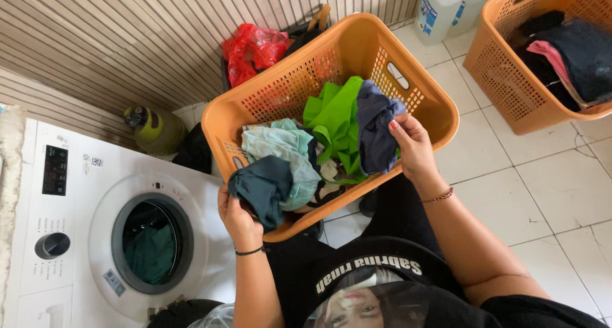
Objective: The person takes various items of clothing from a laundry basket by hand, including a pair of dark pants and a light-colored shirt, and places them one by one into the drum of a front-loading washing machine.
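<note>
**Both hands in the laundry basket, one garment each**

Right now the person's left hand point(237, 214) is closed on a dark teal crumpled cloth garment point(262, 189) at the near rim of the orange perforated plastic laundry basket point(426, 93), which sits on the person's lap, just beside the white front-loading washing machine point(76, 226). The right hand point(413, 147) is clamped on a slate-blue bunched cloth garment point(373, 127), thumb on the near side and fingers pressed into the folds. Between the two lie a bright green fabric piece point(335, 114) and a pale mint wrinkled cloth point(287, 153), both touching the held items.

To do this well, lift each piece straight up and clear of its neighbours; the slate-blue one overlaps the green fabric and could drag it along. The basket is tilted toward the machine, so weight should stay on its near rim while pieces come out.

The basket's long axis runs diagonally, from lower left by the machine to upper right toward the tiled floor point(542, 188). The slate-blue garment hangs roughly upright along the hand; the teal one droops over the rim toward the person. The machine's round door opening point(152, 244) shows something dark green inside, probably cloth, though the view there is dim.
</note>
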